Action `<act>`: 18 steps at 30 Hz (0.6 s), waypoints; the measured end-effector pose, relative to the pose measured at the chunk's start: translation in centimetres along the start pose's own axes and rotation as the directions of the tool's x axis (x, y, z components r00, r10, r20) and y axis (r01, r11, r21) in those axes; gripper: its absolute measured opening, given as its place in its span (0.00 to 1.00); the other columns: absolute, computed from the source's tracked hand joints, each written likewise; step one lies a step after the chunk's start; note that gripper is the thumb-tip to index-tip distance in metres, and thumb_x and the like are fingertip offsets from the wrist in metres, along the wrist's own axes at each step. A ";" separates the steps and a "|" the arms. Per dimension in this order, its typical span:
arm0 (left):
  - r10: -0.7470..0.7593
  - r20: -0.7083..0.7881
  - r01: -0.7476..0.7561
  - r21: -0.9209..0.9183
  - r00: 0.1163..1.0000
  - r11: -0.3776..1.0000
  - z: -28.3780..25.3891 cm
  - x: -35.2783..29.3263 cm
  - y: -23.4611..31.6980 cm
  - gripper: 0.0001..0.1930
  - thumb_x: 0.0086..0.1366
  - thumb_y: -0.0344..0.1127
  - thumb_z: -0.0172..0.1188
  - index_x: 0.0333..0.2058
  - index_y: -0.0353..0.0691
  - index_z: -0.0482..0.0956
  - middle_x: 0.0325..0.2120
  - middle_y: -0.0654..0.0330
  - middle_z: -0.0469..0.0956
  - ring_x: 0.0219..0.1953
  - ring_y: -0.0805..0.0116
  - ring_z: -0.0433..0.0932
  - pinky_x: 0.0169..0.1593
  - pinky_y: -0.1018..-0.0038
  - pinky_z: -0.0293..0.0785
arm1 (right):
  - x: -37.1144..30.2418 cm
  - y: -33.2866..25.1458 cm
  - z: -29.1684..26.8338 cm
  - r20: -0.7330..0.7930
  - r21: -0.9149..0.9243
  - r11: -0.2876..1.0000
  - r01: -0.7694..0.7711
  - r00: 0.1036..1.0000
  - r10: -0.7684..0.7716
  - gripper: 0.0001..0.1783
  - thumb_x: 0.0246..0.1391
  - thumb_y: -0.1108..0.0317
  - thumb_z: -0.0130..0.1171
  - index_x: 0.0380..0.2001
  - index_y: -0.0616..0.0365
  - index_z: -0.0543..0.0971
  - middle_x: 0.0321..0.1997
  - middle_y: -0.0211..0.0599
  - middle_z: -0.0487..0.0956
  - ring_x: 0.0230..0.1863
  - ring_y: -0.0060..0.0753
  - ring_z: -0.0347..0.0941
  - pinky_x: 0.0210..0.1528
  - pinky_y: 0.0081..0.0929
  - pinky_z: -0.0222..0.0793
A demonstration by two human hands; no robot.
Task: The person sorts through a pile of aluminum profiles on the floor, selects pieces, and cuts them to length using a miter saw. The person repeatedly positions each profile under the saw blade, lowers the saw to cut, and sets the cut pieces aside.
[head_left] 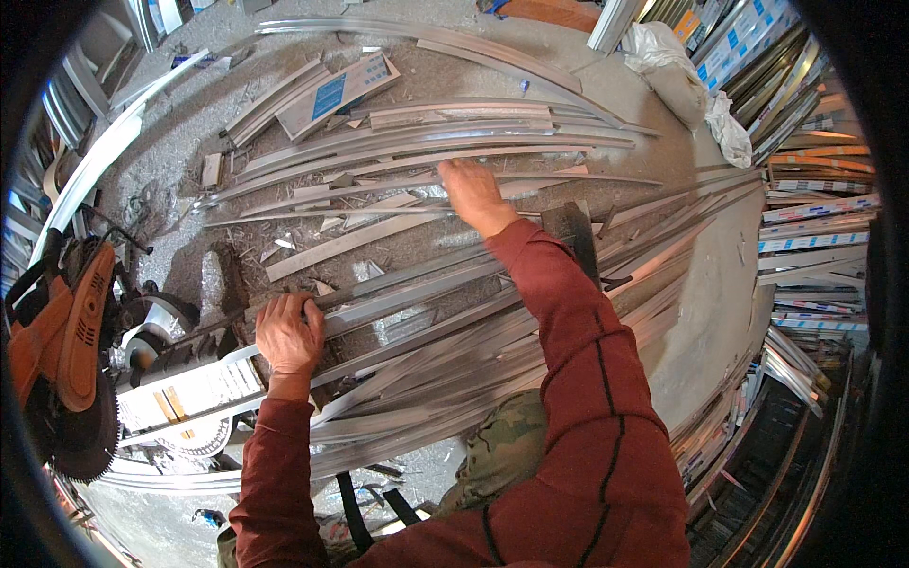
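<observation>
My left hand is curled down over a long silver metal profile, close to the bed of the miter saw. The profile runs to the right under my right forearm, among other parallel lengths. Farther out, my right hand is over thin metal strips on the floor. Its fingers are bent together, and I cannot make out what is between them. At the left stands the miter saw, with an orange body and a round toothed blade.
Many loose metal strips lie across the middle and near my leg. Beyond them are offcuts and a flat panel with a blue label. Stacked profiles line the right, below white sacks. A dark support block stands under the lengths.
</observation>
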State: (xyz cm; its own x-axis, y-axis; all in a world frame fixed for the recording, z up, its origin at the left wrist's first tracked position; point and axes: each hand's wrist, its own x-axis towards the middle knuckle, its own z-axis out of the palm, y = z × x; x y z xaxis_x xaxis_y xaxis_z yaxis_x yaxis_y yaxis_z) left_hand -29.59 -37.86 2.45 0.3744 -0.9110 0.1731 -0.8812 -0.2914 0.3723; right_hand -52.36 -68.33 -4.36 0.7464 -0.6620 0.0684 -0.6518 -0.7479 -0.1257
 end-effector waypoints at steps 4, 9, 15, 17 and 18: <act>-0.013 0.008 0.013 0.027 1.000 1.000 0.1 -0.2 -0.4 0.05 0.62 0.36 0.58 0.30 0.45 0.81 0.28 0.60 0.80 0.35 0.56 0.79 0.44 0.62 0.73 | 1.3 -3.1 -0.2 0.077 0.297 0.954 0.032 0.995 -0.057 0.07 0.55 0.68 0.61 0.34 0.59 0.76 0.35 0.50 0.80 0.38 0.57 0.78 0.40 0.50 0.73; -0.026 -0.006 0.026 -0.022 1.000 0.999 0.2 -0.3 -0.7 0.04 0.60 0.36 0.60 0.31 0.45 0.82 0.29 0.60 0.82 0.34 0.55 0.80 0.43 0.61 0.73 | 3.3 -0.5 1.1 -0.020 0.054 0.995 -0.082 0.996 0.083 0.11 0.49 0.68 0.67 0.37 0.53 0.81 0.41 0.43 0.81 0.50 0.51 0.75 0.52 0.46 0.69; -0.024 -0.025 0.023 -0.046 0.999 0.999 0.4 -0.1 -0.6 0.04 0.60 0.35 0.59 0.30 0.44 0.81 0.28 0.59 0.81 0.33 0.54 0.80 0.42 0.60 0.73 | 4.2 1.8 2.1 0.034 -0.010 0.990 -0.137 0.990 0.138 0.14 0.47 0.68 0.69 0.38 0.54 0.79 0.44 0.42 0.78 0.52 0.50 0.73 0.54 0.48 0.68; -0.029 -0.015 0.028 -0.043 0.999 0.999 0.0 -0.2 -0.6 0.04 0.60 0.35 0.59 0.29 0.44 0.81 0.28 0.59 0.81 0.33 0.54 0.80 0.41 0.61 0.73 | 4.1 1.2 2.1 0.053 -0.007 0.991 -0.135 0.989 0.135 0.12 0.48 0.67 0.68 0.37 0.56 0.79 0.44 0.43 0.78 0.52 0.50 0.73 0.54 0.48 0.67; -0.033 -0.013 0.032 -0.047 0.999 0.998 0.0 -0.1 -0.5 0.04 0.60 0.35 0.59 0.29 0.44 0.81 0.27 0.59 0.81 0.32 0.54 0.80 0.41 0.61 0.74 | 4.1 1.3 1.9 0.043 -0.015 0.994 -0.111 0.993 0.112 0.12 0.49 0.67 0.69 0.37 0.56 0.79 0.44 0.43 0.78 0.52 0.50 0.73 0.54 0.48 0.67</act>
State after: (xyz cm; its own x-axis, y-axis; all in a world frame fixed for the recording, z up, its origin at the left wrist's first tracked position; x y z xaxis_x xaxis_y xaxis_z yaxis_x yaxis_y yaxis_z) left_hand -29.19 -37.62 2.28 0.4068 -0.8971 0.1723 -0.8542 -0.3066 0.4200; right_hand -49.91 -71.88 -6.14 0.6741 -0.7386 0.0112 -0.7326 -0.6704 -0.1172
